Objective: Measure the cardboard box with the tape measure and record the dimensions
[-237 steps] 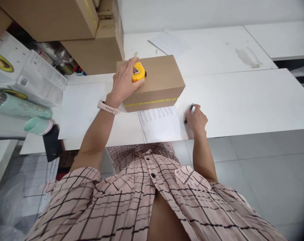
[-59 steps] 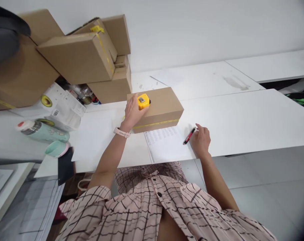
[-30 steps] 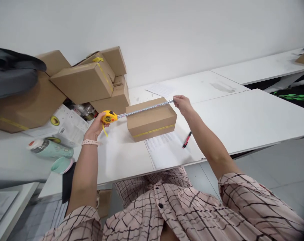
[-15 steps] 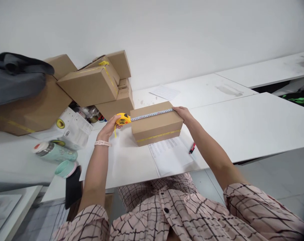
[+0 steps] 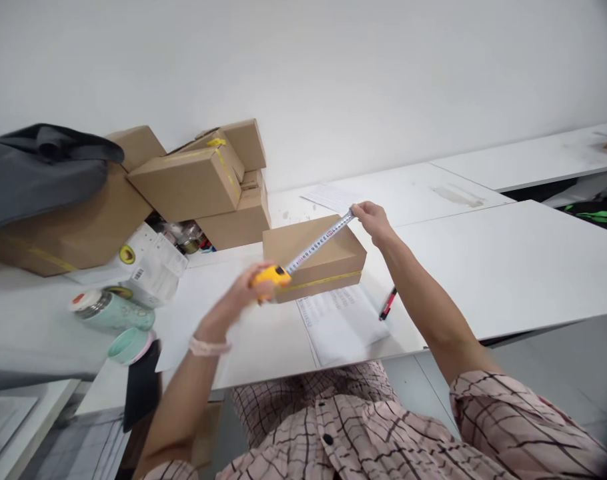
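My left hand [image 5: 241,291], slightly blurred, grips the yellow case of a tape measure [image 5: 272,280] at the near left corner of a cardboard box [image 5: 328,272]. The metal blade is pulled out and slants up to the right above the box top. Its far end is pinched by my right hand [image 5: 374,222], beyond the box's back right corner. The closed box rests on the white table, with yellow tape along its near side. Under and in front of it lie printed sheets [image 5: 341,327], and a red and black pen [image 5: 387,304] is to their right.
Stacked cardboard boxes [image 5: 186,189] and a dark grey bag [image 5: 48,170] fill the left back. Nearer stand a mint thermos [image 5: 116,312], a mint cup [image 5: 129,345] and a white box [image 5: 156,260]. Another paper [image 5: 333,198] lies by the wall. The table's front edge is close to my body.
The tape blade has lifted off the box top and now slants across it. My left hand moved right and nearer with the case; my right hand rose slightly with the blade end.
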`<state>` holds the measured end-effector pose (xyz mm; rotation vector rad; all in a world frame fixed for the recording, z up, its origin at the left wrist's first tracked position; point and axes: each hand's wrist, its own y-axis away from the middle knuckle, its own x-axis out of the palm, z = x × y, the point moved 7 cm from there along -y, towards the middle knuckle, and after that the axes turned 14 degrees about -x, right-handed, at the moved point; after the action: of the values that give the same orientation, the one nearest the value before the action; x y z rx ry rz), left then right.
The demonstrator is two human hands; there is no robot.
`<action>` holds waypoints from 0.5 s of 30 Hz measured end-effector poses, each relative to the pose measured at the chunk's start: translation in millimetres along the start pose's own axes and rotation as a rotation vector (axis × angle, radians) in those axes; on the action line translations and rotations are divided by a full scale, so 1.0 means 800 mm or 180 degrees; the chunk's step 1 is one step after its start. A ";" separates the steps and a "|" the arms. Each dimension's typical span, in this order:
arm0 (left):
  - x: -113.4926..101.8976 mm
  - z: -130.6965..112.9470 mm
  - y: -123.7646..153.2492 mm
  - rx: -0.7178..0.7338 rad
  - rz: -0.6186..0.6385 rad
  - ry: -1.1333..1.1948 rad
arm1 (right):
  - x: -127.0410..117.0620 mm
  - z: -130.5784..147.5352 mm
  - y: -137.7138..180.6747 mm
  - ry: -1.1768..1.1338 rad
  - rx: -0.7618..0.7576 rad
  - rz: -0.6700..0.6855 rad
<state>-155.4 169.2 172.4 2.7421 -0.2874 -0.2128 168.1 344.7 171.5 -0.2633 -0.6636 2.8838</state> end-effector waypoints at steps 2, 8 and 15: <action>0.080 0.030 0.020 -0.0267 0.0699 0.0325 | 0.035 0.020 -0.014 0.0132 -0.0204 0.0574; 0.188 0.041 -0.006 -0.0181 0.0984 0.1453 | 0.146 0.033 -0.047 0.1614 -0.0506 0.1783; 0.180 0.029 -0.015 -0.0283 0.0753 0.1599 | 0.154 -0.002 -0.047 0.1671 -0.0289 0.1995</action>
<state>-18.4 139.3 131.2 2.5356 -0.4399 0.5050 53.9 404.0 170.6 -1.4046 -0.6968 3.0958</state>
